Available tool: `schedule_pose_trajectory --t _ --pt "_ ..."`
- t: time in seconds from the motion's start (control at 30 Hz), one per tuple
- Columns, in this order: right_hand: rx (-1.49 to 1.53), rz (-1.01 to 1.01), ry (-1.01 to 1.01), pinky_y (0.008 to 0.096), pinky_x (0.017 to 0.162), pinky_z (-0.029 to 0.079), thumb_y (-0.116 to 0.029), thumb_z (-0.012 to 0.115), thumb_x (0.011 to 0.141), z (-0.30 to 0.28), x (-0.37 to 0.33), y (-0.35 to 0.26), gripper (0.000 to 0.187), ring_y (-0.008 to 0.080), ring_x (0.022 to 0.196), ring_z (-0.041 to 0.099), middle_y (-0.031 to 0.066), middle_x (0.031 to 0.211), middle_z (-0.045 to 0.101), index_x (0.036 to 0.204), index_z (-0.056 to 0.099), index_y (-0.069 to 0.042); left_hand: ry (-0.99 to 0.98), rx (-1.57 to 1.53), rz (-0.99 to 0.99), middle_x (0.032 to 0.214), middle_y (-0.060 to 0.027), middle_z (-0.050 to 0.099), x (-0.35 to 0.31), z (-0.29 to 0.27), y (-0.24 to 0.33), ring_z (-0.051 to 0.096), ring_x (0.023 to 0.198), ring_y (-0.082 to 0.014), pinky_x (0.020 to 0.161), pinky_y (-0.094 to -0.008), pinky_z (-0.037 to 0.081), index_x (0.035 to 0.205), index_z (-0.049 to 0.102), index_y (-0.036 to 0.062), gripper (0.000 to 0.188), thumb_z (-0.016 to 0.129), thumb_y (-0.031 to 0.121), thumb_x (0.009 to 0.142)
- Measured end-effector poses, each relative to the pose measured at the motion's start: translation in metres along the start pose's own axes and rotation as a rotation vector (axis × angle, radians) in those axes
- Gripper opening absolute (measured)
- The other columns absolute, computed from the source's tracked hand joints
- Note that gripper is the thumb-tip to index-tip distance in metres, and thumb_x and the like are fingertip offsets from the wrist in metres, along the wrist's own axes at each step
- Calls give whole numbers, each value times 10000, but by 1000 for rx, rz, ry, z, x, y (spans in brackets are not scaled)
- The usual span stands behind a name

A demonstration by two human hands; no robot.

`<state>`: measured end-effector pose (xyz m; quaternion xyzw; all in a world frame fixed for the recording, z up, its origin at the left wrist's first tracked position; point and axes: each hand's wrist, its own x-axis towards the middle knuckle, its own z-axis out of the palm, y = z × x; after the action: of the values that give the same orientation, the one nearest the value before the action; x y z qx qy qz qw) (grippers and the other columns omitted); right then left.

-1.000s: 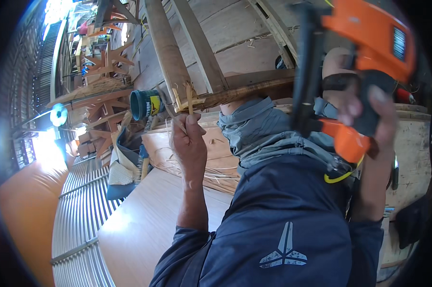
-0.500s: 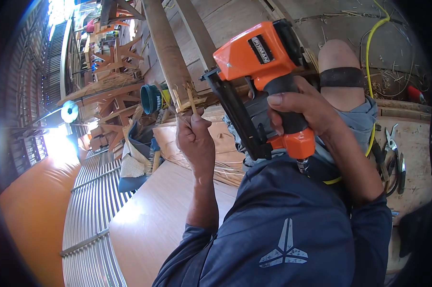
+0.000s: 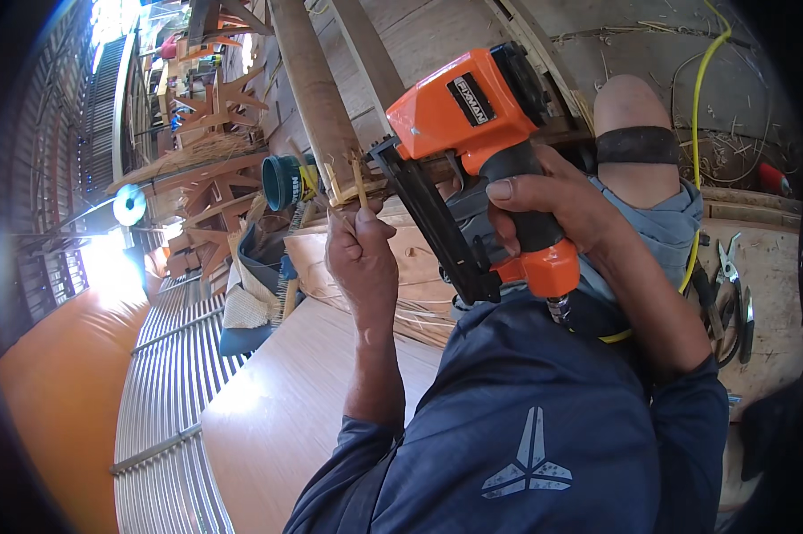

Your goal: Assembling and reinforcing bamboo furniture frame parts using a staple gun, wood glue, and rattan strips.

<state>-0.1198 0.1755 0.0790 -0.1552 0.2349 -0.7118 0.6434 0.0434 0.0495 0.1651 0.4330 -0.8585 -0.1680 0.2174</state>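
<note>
Up close, orange nail gun (image 3: 481, 133) (black label patch) in right hand (image 3: 552, 209).

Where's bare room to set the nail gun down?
The bare light wooden board, between the ribbed metal sheet and the left hand, is free. It is crowded by the orange pneumatic nail gun in the right hand, and around the pliers.

Bright daylight floods in from the upper left, blowing out a glare patch, while fisheye edges bend and darken.
</note>
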Motion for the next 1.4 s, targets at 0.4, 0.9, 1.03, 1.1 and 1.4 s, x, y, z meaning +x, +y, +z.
schedule_pose_trajectory --t 0.4,0.9,1.03,1.1,1.4 --pt "-106 -8 -58 251 524 479 -259 613 759 8 6 3 236 113 519 573 29 583 566 799 572 -31 -2 -51 62 662 -67 577 2 1 -1 533 617 -112 593 -257 438 838 570 -14 191 477 141 902" --pt "-112 -66 -16 263 528 482 -247 610 776 18 -3 -1 240 110 523 568 30 601 561 832 568 -17 -31 -35 -15 708 -84 631 3 -2 0 554 652 -114 670 -266 430 745 545 -2 211 493 136 896" --pt "-134 -37 -14 265 525 483 -246 610 778 17 -2 -1 235 109 523 567 29 599 560 827 569 -20 -22 -45 -16 712 -84 633 4 -1 0 554 655 -111 668 -261 429 752 554 -7 206 492 127 895" --pt "-126 -28 -12 265 522 482 -248 610 776 17 -2 0 235 111 524 569 27 593 559 818 570 -21 -20 -36 3 715 -86 634 5 -1 -1 556 656 -113 666 -259 430 761 558 -10 200 492 122 895" --pt "-169 -28 -36 267 525 480 -265 597 761 18 0 -1 255 117 518 566 34 599 562 830 568 -21 -28 -81 79 672 -72 604 5 -2 -7 551 626 -111 602 -257 443 797 562 -5 161 487 103 890"
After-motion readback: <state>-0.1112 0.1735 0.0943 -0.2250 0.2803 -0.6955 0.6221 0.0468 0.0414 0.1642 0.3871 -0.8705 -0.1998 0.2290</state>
